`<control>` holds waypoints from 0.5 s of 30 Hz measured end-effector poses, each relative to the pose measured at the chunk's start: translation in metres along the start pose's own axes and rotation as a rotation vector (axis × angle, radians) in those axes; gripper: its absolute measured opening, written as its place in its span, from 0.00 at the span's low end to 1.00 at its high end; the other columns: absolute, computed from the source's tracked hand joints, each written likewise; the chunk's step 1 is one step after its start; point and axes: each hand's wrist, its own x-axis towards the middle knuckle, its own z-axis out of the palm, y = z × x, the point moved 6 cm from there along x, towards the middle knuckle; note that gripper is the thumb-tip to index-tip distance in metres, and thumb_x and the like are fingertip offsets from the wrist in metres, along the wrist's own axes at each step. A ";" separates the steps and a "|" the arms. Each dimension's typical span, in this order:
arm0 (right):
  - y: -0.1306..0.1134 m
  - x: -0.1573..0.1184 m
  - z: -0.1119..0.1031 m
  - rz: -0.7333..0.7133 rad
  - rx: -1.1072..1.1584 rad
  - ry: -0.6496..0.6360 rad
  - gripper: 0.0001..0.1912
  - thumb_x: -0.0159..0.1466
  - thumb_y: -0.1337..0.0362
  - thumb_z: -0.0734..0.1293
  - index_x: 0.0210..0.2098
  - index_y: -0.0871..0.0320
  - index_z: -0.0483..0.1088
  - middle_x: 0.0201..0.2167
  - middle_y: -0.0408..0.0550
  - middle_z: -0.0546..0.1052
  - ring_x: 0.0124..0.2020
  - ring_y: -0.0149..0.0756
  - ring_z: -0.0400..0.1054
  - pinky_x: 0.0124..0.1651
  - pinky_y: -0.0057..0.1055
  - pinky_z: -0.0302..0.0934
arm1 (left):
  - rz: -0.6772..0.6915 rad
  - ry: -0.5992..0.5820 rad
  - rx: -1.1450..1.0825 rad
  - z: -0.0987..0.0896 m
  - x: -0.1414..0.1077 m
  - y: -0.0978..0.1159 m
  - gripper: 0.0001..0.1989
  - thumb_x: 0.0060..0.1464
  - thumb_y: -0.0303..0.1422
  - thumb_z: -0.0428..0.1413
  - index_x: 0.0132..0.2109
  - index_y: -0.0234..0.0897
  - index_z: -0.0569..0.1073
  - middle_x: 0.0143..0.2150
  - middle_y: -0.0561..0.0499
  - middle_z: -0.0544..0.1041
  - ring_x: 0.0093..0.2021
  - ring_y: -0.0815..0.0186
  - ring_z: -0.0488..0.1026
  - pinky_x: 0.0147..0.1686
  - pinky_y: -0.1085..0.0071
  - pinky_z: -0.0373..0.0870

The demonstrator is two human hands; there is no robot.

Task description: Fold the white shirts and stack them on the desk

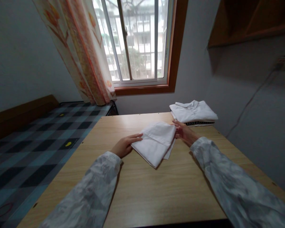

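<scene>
A folded white garment (pixel 155 142) is between my two hands above the middle of the wooden table (pixel 171 190). It lies at an angle, one corner pointing towards me, with a lower layer showing at its right side. My left hand (pixel 125 144) grips the left edge, fingers stretched over the top and thumb hidden. At the right edge, my right hand (pixel 184 132) pinches the fabric; part of its grip is hidden behind the cloth. Just beyond that hand sits a stack of folded clothes (pixel 193 111), with a white collared shirt on top and a dark striped layer beneath.
A bed with a checked cover (pixel 49 145) stands along the table's left side. Ahead are a window (pixel 142 41) and a flowered curtain (pixel 83 53). A wooden shelf (pixel 251 25) hangs at upper right, and a cable (pixel 249 101) runs down the right wall.
</scene>
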 end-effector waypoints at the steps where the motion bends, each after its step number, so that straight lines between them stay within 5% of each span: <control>1: -0.006 0.003 0.000 0.011 -0.054 -0.018 0.27 0.66 0.39 0.71 0.45 0.57 0.76 0.32 0.49 0.81 0.28 0.36 0.72 0.29 0.30 0.71 | -0.004 0.006 -0.059 -0.002 0.000 -0.004 0.27 0.65 0.22 0.52 0.65 0.45 0.81 0.72 0.47 0.76 0.71 0.57 0.75 0.72 0.55 0.71; 5: -0.031 0.024 0.004 0.015 -0.503 -0.015 0.33 0.61 0.33 0.74 0.42 0.59 0.79 0.33 0.51 0.81 0.30 0.38 0.72 0.29 0.31 0.65 | -0.049 0.004 -0.251 -0.001 0.004 -0.009 0.23 0.64 0.23 0.53 0.58 0.43 0.85 0.68 0.45 0.80 0.70 0.55 0.76 0.71 0.51 0.71; 9: -0.044 0.039 0.018 0.024 -0.902 -0.011 0.29 0.59 0.38 0.78 0.28 0.59 0.77 0.21 0.46 0.72 0.24 0.33 0.62 0.26 0.31 0.53 | -0.114 -0.015 -0.353 -0.001 0.007 -0.009 0.18 0.63 0.26 0.56 0.52 0.43 0.87 0.65 0.44 0.82 0.68 0.53 0.77 0.70 0.49 0.71; 12: -0.037 0.029 0.035 0.007 -0.915 -0.261 0.28 0.55 0.40 0.81 0.23 0.59 0.76 0.18 0.44 0.70 0.24 0.31 0.59 0.27 0.30 0.52 | -0.179 0.059 -0.355 -0.006 0.007 -0.011 0.15 0.62 0.28 0.57 0.50 0.42 0.86 0.62 0.42 0.83 0.65 0.53 0.80 0.66 0.52 0.75; 15: -0.017 0.000 0.044 0.111 -0.861 -0.593 0.30 0.53 0.38 0.82 0.23 0.60 0.77 0.20 0.47 0.76 0.23 0.29 0.61 0.27 0.29 0.55 | -0.304 0.299 -0.273 -0.017 0.003 -0.018 0.15 0.58 0.33 0.62 0.51 0.40 0.83 0.57 0.42 0.84 0.55 0.56 0.81 0.55 0.60 0.79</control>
